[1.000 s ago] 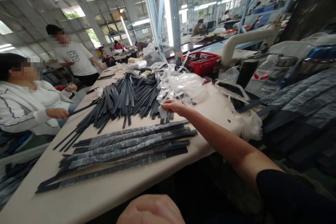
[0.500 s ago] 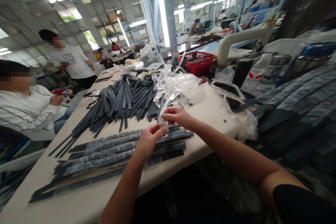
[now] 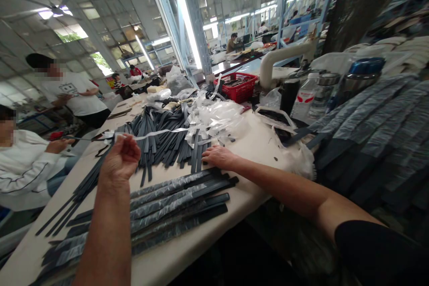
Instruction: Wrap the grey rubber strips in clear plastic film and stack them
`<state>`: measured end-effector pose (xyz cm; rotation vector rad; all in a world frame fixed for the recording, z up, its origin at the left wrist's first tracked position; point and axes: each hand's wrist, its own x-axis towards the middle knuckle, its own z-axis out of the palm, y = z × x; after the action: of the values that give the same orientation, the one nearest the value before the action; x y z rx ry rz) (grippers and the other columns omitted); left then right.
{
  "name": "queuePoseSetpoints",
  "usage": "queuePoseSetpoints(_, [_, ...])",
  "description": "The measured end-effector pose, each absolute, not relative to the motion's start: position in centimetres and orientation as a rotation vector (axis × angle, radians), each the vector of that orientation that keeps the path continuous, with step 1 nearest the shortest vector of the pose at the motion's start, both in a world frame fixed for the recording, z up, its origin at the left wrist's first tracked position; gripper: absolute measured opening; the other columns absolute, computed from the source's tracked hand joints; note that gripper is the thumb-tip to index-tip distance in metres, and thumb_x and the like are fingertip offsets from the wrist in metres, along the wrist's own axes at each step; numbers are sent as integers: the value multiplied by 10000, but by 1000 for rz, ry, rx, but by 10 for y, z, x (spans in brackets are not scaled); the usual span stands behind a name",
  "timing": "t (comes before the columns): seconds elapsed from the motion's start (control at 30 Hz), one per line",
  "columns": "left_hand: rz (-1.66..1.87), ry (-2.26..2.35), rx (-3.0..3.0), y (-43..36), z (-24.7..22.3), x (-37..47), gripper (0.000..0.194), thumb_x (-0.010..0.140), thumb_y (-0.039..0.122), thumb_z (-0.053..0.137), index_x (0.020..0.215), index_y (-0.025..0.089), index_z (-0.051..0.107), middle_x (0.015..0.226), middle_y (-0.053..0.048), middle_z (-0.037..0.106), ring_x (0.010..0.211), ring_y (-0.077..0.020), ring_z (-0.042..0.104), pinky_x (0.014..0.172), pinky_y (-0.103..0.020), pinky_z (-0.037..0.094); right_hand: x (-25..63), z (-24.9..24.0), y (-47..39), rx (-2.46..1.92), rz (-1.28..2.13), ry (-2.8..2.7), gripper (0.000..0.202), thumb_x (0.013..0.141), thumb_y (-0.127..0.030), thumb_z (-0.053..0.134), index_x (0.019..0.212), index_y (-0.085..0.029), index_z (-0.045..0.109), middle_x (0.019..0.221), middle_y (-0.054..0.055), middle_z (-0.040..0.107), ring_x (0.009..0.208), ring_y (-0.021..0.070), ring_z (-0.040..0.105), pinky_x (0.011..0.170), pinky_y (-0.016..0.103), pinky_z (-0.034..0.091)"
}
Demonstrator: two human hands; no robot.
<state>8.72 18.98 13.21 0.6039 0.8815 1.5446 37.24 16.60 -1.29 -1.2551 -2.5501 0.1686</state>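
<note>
A thin strip of clear plastic film is pinched in my left hand, which is raised over the left side of the table. The film stretches right toward a crumpled heap of clear plastic film. My right hand lies low, palm down, with its fingers at the near ends of loose dark grey strips; the fingertips are partly hidden, and I see no strip lifted in them. In front of both hands lie several dark bundles wrapped in clear film, side by side. My left forearm covers part of them.
A red basket stands behind the film heap. Bottles and a blue-lidded flask are at the right, beside more film-wrapped dark bundles. At the left, a seated person works near the table; another person stands behind.
My hands were together over the wrapped bundles, holding clear film. The left has moved left with a film strip; the right has let go and dropped to the loose strips. The view has shifted right.
</note>
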Motion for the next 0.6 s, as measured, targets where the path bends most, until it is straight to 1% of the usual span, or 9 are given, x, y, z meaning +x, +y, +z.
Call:
queuePoseSetpoints(0.1, [1629,914,514,189,128,68,267,969,191,518,726,165,626,599,59,672,483,-70,625,477,-166,536,366,-15,179,-1208,28,-2640,147,880,-83,573,865,-152,701,958,99,715,984,230,609,955,381,393])
queuePoseSetpoints(0.27, [1489,1015,391,159,78,82,235,931,157,579,700,158,624,646,32,701,516,-78,649,528,-183,552,363,-14,188,-1121,-63,-2609,150,864,-85,592,790,-164,695,884,67,727,911,214,628,987,378,385])
queuePoseSetpoints(0.37, [1439,993,312,139,53,95,251,957,163,535,732,157,646,708,5,730,583,-91,680,562,-192,556,368,-8,174,-1104,-61,-2491,158,906,-120,572,879,-195,709,914,46,742,906,195,650,1014,381,390])
queuePoseSetpoints(0.5, [1415,908,219,110,39,109,297,993,198,471,781,161,676,772,-14,750,672,-106,707,621,-211,565,367,6,127,-1091,2,-2264,282,1020,-194,398,1074,-208,674,997,46,746,916,164,669,1021,368,417])
queuePoseSetpoints(0.53, [1404,881,204,102,37,113,294,994,209,475,789,166,681,790,-14,754,695,-109,711,639,-216,567,364,10,112,-1058,70,-2186,290,1027,-216,384,1094,-210,666,979,41,750,900,161,674,989,350,444])
queuePoseSetpoints(0.6, [1379,833,180,87,35,123,296,997,231,475,800,176,689,819,-11,758,731,-112,715,660,-221,566,355,16,83,-978,242,-2036,260,1016,-263,427,1103,-217,668,881,22,756,819,158,684,862,298,501])
